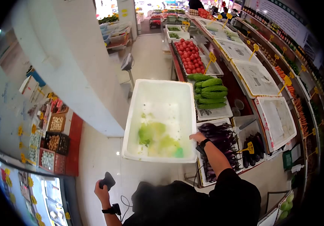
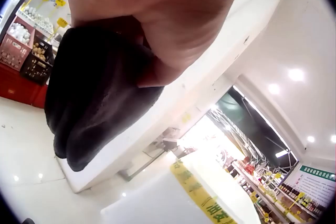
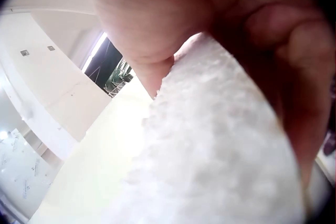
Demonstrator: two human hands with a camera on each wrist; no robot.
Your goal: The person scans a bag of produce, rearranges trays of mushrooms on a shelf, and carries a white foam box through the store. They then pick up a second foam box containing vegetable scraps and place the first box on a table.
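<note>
A big white foam box (image 1: 160,101) is tilted up in front of me. My right hand (image 1: 197,138) grips the rim at its right side. In the right wrist view the thumb and fingers lie either side of the thick foam wall (image 3: 210,124). Yellow-green stains (image 1: 152,132) and small leaf scraps cover the lower part of the box, with a brighter green patch (image 1: 179,152) in one corner. Low on the left, apart from the box, my left hand (image 1: 102,194) holds a folded black cloth (image 1: 108,181); in the left wrist view the cloth (image 2: 100,98) hangs from curled fingers.
On the right stands a produce table with tomatoes (image 1: 188,56), bitter melons (image 1: 212,92) and eggplants (image 1: 222,143) in trays. White foam lids (image 1: 277,120) lie farther right. A wide white pillar (image 1: 75,56) rises at the left, near a scale (image 1: 127,62) and egg crates (image 1: 52,143).
</note>
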